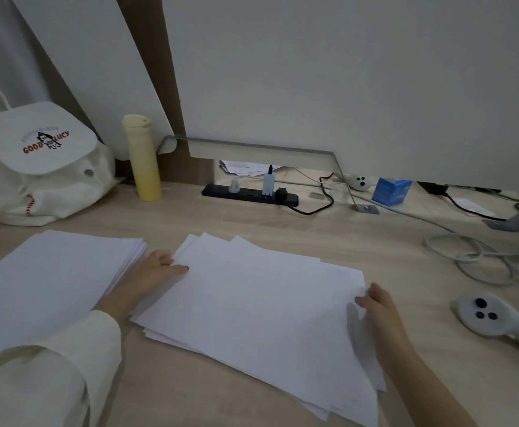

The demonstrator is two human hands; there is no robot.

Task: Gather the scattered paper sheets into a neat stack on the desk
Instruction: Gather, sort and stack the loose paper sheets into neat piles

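Where the loose sheets (252, 309) lie: on the desk (375, 241), between both hands.
Left hand (153, 269): pinches their left edge, thumb on top.
Right hand (378, 303): pinches their right edge.

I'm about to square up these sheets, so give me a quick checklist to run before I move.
1. Left hand grips the loose pile by its left edge: ok.
2. Right hand grips its right edge: ok.
3. Pile edges aligned: not ok, corners fan out.
4. Left stack apart from the pile: ok.
5. Controller clear of the pile: ok.
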